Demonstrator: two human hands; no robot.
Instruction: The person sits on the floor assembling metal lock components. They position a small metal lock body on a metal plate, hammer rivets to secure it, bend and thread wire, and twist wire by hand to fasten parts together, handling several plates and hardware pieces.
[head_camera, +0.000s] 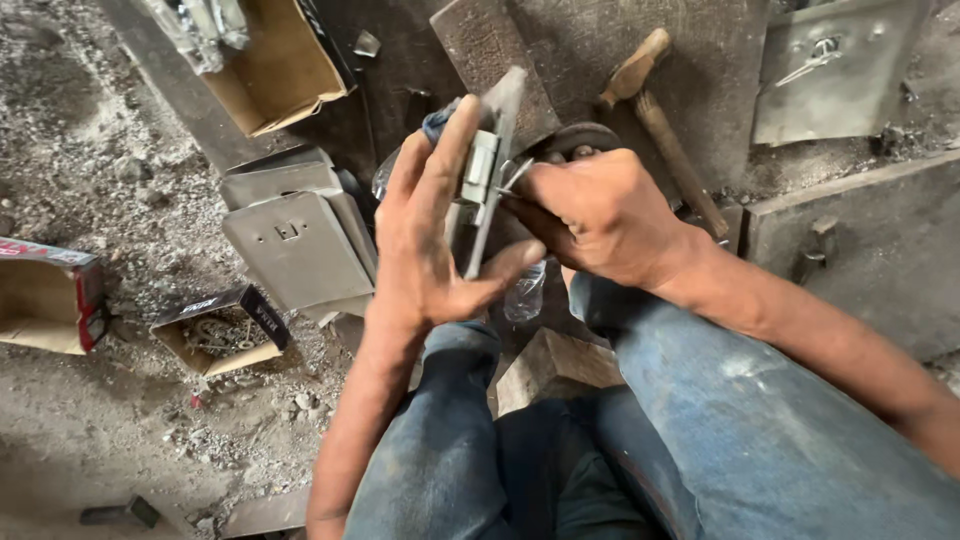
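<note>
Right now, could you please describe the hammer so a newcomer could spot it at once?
Look at the dark metal slab beyond the person's right hand. The hammer lies on it, slanting towards that wrist. Alone among the grey metal plates, it has a pale wooden handle.

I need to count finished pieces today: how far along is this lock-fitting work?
Done, it seems: a stack of grey metal plates lies on the ground, the top one already bearing a small fitting. In hand: the left hand holds another plate on edge with a lock body on it, while the right hand works at it with a thin metal piece. What is left cannot be told.
</note>
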